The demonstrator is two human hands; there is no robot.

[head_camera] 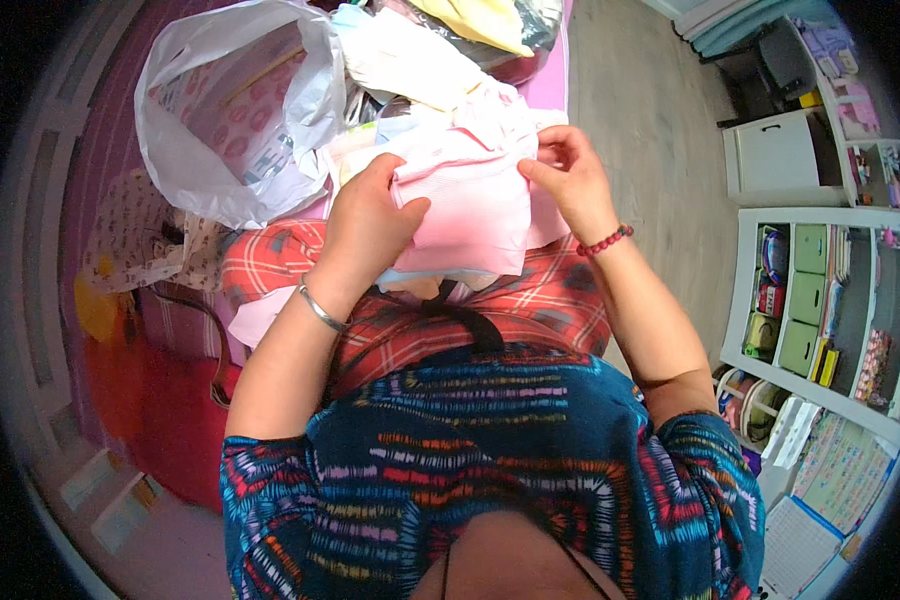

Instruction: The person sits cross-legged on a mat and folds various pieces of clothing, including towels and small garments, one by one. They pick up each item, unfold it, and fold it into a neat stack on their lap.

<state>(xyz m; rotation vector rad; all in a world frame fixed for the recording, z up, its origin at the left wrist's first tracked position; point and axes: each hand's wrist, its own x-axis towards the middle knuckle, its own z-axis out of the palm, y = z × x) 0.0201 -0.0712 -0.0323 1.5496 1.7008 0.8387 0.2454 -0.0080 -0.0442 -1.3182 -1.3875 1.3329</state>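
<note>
A folded pink cloth garment (469,217) lies over my lap, with a fold along its top and a bunched part above that. At its left edge is my left hand (367,221), thumb on the cloth and the other fingers curled at the folded corner. My right hand (574,176) pinches the upper right edge between thumb and fingers. Under the garment are more layers of light cloth, pale blue and peach at the lower edge. Red plaid trousers (555,300) cover my legs beneath it.
An open white plastic bag (157,142) stands at upper left. Beyond my hands are piled cream cloth (412,60) and yellow cloth (487,22). To the right lies wood-look floor (645,112), then a white shelf unit (731,300) with green drawers (806,296).
</note>
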